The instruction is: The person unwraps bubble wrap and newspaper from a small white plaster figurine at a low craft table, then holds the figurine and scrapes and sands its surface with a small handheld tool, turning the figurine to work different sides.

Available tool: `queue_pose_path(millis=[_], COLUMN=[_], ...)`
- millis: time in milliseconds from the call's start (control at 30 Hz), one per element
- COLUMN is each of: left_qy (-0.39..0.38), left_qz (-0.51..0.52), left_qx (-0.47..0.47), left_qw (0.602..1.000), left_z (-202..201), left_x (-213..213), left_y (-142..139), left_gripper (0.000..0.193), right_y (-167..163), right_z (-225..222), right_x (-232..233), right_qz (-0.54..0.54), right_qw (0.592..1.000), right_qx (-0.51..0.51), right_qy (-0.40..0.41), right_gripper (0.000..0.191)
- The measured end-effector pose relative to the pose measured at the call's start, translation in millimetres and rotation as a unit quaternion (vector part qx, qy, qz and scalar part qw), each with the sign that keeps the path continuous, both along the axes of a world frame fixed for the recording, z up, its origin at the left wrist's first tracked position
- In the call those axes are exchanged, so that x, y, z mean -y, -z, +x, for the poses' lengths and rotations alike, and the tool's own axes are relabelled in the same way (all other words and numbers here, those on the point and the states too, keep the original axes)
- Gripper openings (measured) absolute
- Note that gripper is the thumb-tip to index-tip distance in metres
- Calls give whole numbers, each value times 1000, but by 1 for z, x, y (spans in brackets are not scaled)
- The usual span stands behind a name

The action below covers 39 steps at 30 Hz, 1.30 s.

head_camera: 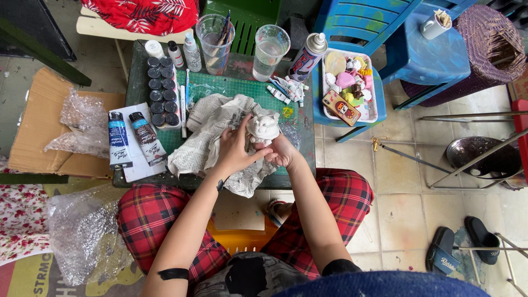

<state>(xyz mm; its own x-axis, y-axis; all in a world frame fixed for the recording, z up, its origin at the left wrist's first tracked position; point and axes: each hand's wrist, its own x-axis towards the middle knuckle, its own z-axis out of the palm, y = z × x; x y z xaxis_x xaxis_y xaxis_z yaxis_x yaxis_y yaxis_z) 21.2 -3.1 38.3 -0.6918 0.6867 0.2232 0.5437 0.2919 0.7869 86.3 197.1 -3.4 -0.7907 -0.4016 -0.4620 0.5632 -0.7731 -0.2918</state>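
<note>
- Your left hand is curled around the side of the white figurine, fingers closed on it, thumb across the front.
- Your right hand cups the figurine from below and behind, closed on its base (fingertips hidden, so how tightly is hard to tell).
- The figurine is upright, held just above the crumpled newspaper on the green mat, near the table's front edge.
- Judgement: you are turning and checking the piece before any paint goes on; keep the bottom hand as the support and let the top hand only steady it.
- Keep it over the newspaper, low, so a slip lands soft.
- Avoid pinching the ears; they look like the thinnest parts.
- Paint jars sit in rows at the left, two paint tubes just beside them, within left-hand reach.
- Brush cup and water cup stand at the back edge; mind your elbows near them.
- Spray can stands right of the water cup, next to a tray of small coloured bits.
</note>
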Motion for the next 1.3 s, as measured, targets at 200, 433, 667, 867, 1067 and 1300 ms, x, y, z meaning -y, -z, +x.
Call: queue_pose_path(millis=[200, 433, 667, 867, 1067, 1300], left_qy=[-1, -54, -121, -100, -73, -158], left_qz=[145, 152, 119, 76, -47, -409], left_qx=[142, 43, -48, -125, -183, -43], left_qw=[979, 986, 984, 984, 979, 898], left_z=[-5, -4, -5, -8, -18, -13], left_x=[2, 4, 3, 7, 15, 35], left_y=[8, 19, 21, 22, 10, -8], left_gripper=[85, 80, 81, 80, 103, 127], right_y=[10, -2, -43, -54, -29, -11], right_z=[4, 2, 9, 10, 9, -10], right_x=[7, 8, 16, 34, 19, -40], right_qz=[145, 442, 512, 540, 448, 310], right_qw=[989, 893, 831, 771, 857, 891], right_qx=[-3, -87, -197, -330, -216, -45], right_qy=[-6, 9, 93, 69, 136, 328], right_gripper=[38, 39, 56, 78, 72, 66])
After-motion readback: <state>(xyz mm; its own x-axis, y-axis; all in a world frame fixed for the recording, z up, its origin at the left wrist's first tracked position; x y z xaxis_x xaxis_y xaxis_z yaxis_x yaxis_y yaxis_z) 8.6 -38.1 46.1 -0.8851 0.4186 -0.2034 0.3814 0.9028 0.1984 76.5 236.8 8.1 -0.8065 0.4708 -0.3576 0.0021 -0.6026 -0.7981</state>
